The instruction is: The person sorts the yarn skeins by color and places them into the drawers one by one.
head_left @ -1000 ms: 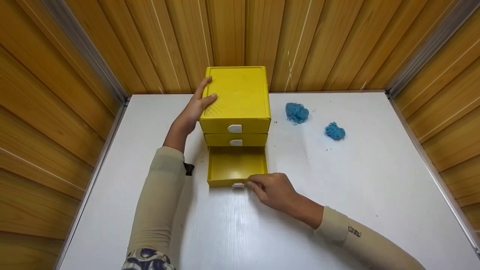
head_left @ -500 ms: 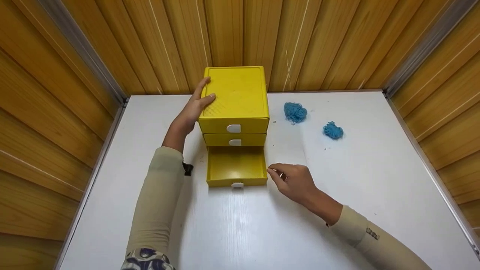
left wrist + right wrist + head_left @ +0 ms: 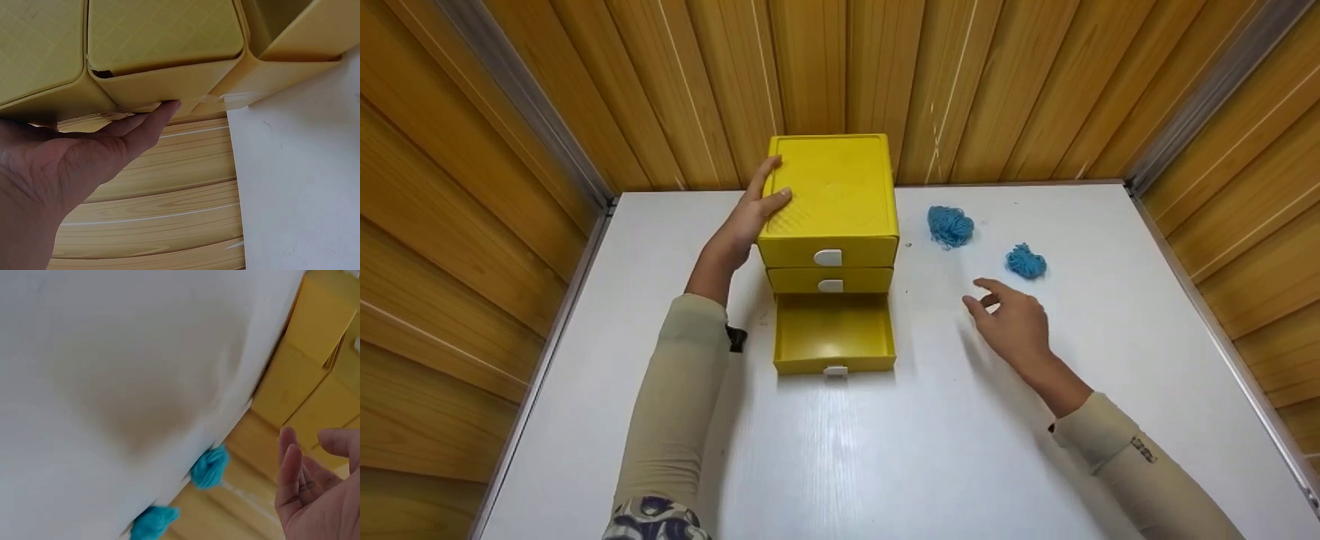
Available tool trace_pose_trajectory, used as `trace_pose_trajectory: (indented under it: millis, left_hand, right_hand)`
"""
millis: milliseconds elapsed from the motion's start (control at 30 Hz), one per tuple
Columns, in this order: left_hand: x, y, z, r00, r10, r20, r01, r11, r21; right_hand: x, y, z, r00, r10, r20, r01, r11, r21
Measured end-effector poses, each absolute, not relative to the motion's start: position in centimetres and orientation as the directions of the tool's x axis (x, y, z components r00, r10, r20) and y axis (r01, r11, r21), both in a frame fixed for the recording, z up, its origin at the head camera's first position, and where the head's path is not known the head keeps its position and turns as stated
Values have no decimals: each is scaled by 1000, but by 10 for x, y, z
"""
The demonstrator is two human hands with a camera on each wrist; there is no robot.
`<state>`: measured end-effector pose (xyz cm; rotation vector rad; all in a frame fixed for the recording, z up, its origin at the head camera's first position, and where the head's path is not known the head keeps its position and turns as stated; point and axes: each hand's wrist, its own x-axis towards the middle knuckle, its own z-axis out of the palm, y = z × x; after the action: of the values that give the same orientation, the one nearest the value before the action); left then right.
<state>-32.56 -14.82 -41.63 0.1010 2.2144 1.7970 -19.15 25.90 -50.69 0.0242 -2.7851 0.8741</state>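
Note:
A yellow three-drawer box (image 3: 832, 187) stands at the back of the white table, its bottom drawer (image 3: 832, 334) pulled out with nothing in it. My left hand (image 3: 742, 223) rests against the box's left side, thumb on the top edge; in the left wrist view its extended fingers (image 3: 149, 126) touch the side wall. Over the table to the right, my right hand (image 3: 1014, 324) is in the air, holding nothing, thumb and fingers apart. Beyond it lie a larger blue yarn bundle (image 3: 950, 226) and a smaller blue yarn bundle (image 3: 1026, 261).
Wood-patterned panels (image 3: 817, 67) rise behind the white table (image 3: 840, 457) and along both sides. The upper two drawers, with white tabs (image 3: 829, 257), are closed. Small specks lie near the yarn.
My right hand has let go of the bottom drawer's front and moved right and back toward the yarn. The left hand keeps its place on the box; the drawer stays out.

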Motion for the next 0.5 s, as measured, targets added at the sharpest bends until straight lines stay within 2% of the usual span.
trace_pose_trajectory:
  millis: [200, 400, 500]
  left_hand:
    - [-326, -149, -417, -957, 235, -172, -119, 223, 967]
    - [-326, -148, -417, -953, 244, -180, -125, 224, 967]
    - [-326, -150, -417, -954, 240, -177, -124, 222, 967]
  right_hand:
    - [-221, 302, -515, -966, 137, 221, 6, 862, -507]
    - [-244, 340, -521, -971, 204, 122, 128, 881, -455]
    - [-257, 354, -522, -979, 194, 68, 146, 888, -436]
